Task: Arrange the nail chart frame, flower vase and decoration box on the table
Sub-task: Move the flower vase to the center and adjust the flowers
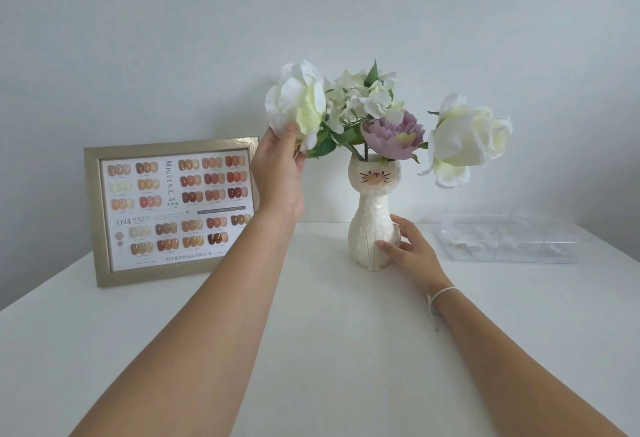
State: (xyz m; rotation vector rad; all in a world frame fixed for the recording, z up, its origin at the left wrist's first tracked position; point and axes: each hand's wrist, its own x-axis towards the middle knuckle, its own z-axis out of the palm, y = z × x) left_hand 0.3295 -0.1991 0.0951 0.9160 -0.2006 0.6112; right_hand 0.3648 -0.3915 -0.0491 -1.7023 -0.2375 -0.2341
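A cream cat-shaped flower vase (371, 208) stands upright mid-table, holding white blooms and one mauve flower (393, 133). My left hand (278, 163) is raised to the leftmost white flower (298, 101), fingers touching its underside. My right hand (403, 241) rests against the lower right side of the vase, fingers spread and fairly straight. The gold-framed nail chart (173, 208) stands upright at the left, near the wall. The clear plastic decoration box (512, 241) lies flat at the right, apart from both hands.
The white table (329, 350) runs to a plain white wall behind. Its left edge slants past the frame, and the right edge passes just beyond the box. A thin white cord circles my right wrist (441, 294).
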